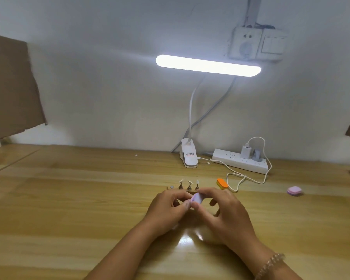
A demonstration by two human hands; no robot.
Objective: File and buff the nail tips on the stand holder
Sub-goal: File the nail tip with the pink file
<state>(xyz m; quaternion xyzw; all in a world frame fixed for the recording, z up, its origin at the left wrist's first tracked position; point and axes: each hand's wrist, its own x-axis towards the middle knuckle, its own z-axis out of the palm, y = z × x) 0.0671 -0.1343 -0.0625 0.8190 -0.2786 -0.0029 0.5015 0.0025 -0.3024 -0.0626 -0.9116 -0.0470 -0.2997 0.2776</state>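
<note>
Low in the middle of the frame the right hand (226, 215) pinches a lilac buffer block (196, 198) between thumb and fingertips, its other fingers loosely spread. The left hand (168, 207) meets it from the left with its fingers curled in against the block. The blur there hides whether they grip the block or some small thing under it, so that hand's hold cannot be told. A bead bracelet (273, 263) circles the right wrist at the lower right.

Just above the hands, partly hidden by them, the stand holder (189, 187) sits on the wooden table (69, 199). Three pegs stand upright on it with pale nail tips (189, 181) on top. To its right lies an orange file (222, 183), and well to the right a pink block (294, 190).

Higher up, a clip lamp (188, 156) stands at the table's back edge with its lit bar in the upper middle. Beside it is a power strip (238, 160) with a white cable (234, 178) looping down toward the file. A wall socket (245, 44) is at the upper right, and cardboard (10, 87) is at the left edge
</note>
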